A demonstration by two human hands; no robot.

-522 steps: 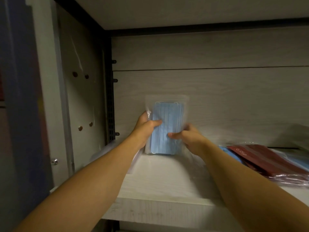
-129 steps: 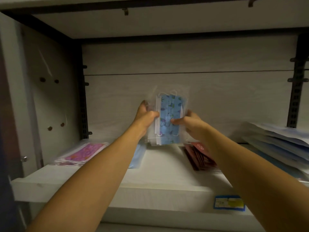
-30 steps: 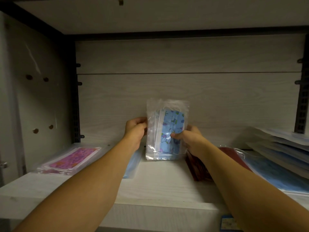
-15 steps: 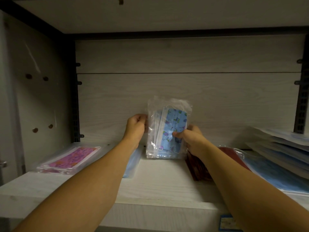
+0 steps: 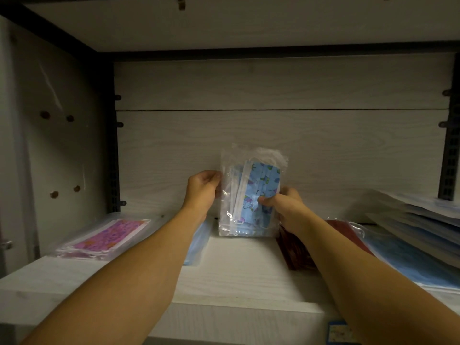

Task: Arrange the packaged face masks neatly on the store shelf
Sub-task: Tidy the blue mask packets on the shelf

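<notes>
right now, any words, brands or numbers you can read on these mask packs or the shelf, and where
No text is readable.
Price tag on the shelf front edge: print too small and blurred.
Patterned blue mask pack held upright by the left hand and right hand: pictures only, no words.
Pink mask pack and dark red packs: no legible lettering.

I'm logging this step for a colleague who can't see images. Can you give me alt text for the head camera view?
Both hands, left hand and right hand, hold a clear pack of blue patterned masks upright against the shelf's back wall. Flat on the white shelf lie a pink patterned pack at left, dark red packs and a blue stack at right.
</notes>
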